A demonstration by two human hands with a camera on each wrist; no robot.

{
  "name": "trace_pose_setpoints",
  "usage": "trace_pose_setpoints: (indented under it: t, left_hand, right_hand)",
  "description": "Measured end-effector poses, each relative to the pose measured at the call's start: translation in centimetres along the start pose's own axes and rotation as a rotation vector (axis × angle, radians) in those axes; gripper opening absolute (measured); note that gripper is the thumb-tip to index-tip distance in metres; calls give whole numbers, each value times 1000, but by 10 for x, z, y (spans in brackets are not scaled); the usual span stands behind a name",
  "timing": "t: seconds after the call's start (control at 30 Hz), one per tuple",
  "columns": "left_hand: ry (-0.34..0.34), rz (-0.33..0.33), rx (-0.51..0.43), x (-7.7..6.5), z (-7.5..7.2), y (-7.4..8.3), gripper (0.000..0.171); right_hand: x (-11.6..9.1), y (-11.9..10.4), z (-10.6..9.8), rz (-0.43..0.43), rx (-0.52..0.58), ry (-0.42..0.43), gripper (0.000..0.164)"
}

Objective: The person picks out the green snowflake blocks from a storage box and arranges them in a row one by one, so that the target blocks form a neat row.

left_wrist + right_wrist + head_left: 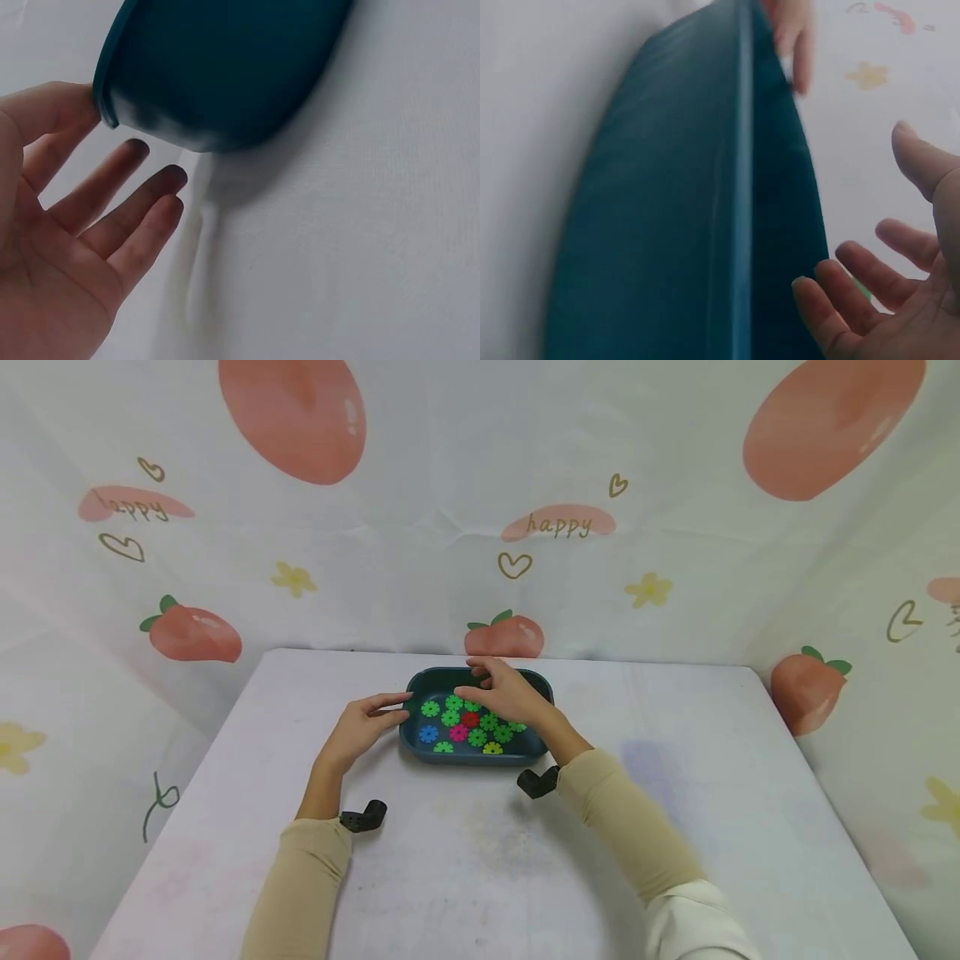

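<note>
A dark teal tray [472, 759] stands near the back of the table, with several flower-shaped plastic pieces [477, 737] inside. Most are green; others are red [470, 719], pink, blue [428, 733] and yellow [492, 748]. At the tray's left end, my left hand [358, 727] pinches the rim between thumb and index finger. Its other fingers stick out below the rim in the left wrist view. My right hand [512, 692] hovers over the tray's right half, thumb and fingers apart. In the right wrist view its relaxed fingers [821, 311] overlap the tray's edge, holding nothing.
The tray rests on a white-covered table [465, 860]. Behind it hangs a white cloth [420, 585] printed with peaches, hearts and flowers. Black camera mounts [365, 817] are on both wrists.
</note>
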State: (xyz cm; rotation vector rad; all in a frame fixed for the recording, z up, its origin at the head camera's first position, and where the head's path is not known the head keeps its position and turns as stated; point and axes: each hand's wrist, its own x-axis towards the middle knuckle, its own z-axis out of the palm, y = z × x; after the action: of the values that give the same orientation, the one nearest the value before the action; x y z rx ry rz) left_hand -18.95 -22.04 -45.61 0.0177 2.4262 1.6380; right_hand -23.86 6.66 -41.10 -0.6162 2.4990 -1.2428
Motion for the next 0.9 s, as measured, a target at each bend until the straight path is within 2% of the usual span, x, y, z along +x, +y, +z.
trace_pose_setpoints:
  t: [0.47,0.63,0.9]
  left_hand:
    - [-13,43,-102,8,5,-13,47]
    - [-16,50,-108,10,8,-15,47]
    - [-23,56,-106,8,5,-17,49]
  right_hand:
    - [23,3,32,24,99,-3,57]
    - [28,6,42,46,66,-7,55]
    - [42,1,55,85,3,-3,55]
